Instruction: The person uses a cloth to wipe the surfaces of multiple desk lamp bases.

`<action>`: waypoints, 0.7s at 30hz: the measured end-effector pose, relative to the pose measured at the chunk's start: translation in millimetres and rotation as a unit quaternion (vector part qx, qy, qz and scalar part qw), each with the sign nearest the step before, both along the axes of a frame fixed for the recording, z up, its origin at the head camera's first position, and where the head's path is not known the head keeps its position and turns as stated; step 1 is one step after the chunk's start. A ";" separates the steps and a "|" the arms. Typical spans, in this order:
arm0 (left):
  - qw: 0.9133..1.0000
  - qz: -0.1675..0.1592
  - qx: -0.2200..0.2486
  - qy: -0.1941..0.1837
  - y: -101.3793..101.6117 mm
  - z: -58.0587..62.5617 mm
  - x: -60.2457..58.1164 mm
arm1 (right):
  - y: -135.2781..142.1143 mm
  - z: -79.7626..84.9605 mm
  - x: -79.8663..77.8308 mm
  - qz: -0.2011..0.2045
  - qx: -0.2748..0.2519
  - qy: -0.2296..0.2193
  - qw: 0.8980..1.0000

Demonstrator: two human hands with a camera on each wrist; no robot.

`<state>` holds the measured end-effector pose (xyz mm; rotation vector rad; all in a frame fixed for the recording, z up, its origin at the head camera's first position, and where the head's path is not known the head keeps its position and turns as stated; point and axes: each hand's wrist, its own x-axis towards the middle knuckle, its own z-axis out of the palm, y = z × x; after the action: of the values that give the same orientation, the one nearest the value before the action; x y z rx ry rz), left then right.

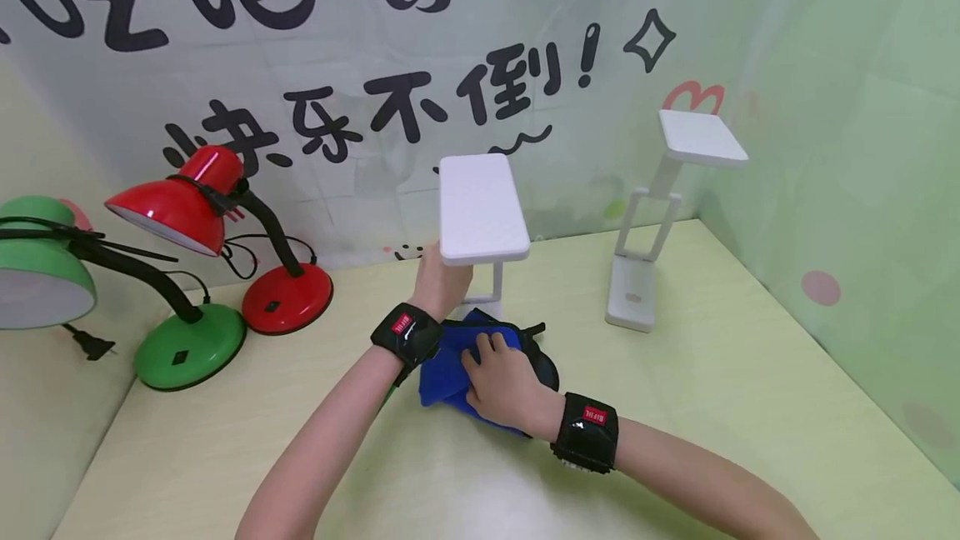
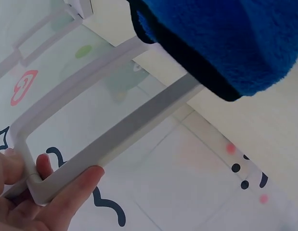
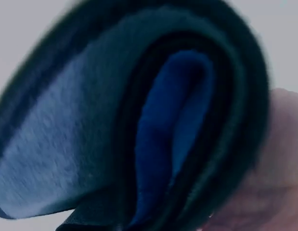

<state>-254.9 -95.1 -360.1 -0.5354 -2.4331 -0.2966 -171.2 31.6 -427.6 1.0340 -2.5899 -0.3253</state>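
While left grip [image 1: 442, 280] clamps frame [image 2: 139, 113] of white lamp [image 1: 483, 207], right grip [image 1: 506, 382] clutches blue cloth [image 1: 447, 367] near lower end; wiping seemingly underway, unfinished.

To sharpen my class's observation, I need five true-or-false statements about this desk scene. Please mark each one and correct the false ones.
1. The left hand grips the frame of the central white folding lamp. True.
2. The right hand holds a yellow sponge. False: it holds a blue cloth.
3. The red desk lamp stands right of the green desk lamp. True.
4. The right-hand white folding lamp lies folded flat. False: it stands unfolded.
5. Each wrist wears a black band. True.
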 end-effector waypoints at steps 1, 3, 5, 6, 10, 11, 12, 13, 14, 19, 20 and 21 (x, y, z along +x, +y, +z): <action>1.000 -0.008 0.020 -0.014 0.1 0.7 0.1 | -1.6 1.1 -2.2 -0.004 0.001 -0.007 1.000; 0.998 -0.017 0.051 -0.039 0.1 1.7 0.8 | -5.9 3.7 -10.0 -0.015 0.002 -0.031 0.999; 0.994 -0.027 0.086 -0.066 0.1 2.4 1.7 | -10.7 5.2 -20.3 -0.027 0.000 -0.057 0.998; 0.992 -0.031 0.099 -0.078 0.2 2.6 2.0 | -13.1 5.4 -25.5 -0.034 -0.004 -0.068 0.997; 0.989 -0.037 0.108 -0.095 -1.5 2.8 2.4 | -23.0 2.4 -42.8 -0.048 -0.028 -0.094 0.994; 0.989 -0.037 0.104 -0.096 -1.9 2.9 2.3 | -24.7 2.1 -44.5 -0.050 -0.032 -0.095 0.994; 0.988 -0.038 0.107 -0.102 -2.2 2.8 2.1 | -26.0 2.1 -44.9 -0.053 -0.033 -0.097 0.993; 0.989 -0.036 0.104 -0.103 -2.8 2.7 1.9 | -27.1 2.4 -44.1 -0.054 -0.030 -0.097 0.993; 0.989 -0.035 0.100 -0.103 -3.4 2.7 1.8 | -27.6 2.8 -42.0 -0.055 -0.026 -0.097 0.993; 0.990 -0.038 0.094 -0.096 -5.5 1.8 -0.4 | -25.4 4.8 -16.8 -0.047 0.015 -0.091 0.995; 0.991 -0.040 0.090 -0.090 -5.7 1.9 -0.8 | -24.2 4.3 -10.5 -0.039 0.019 -0.086 0.995; 0.992 -0.041 0.088 -0.085 -5.9 1.9 -1.4 | -22.9 3.8 -4.4 -0.031 0.023 -0.082 0.996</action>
<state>-256.3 -101.0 -358.2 -0.5523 -2.5194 -0.6075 -175.6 8.7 -423.8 1.0365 -2.7776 -0.3303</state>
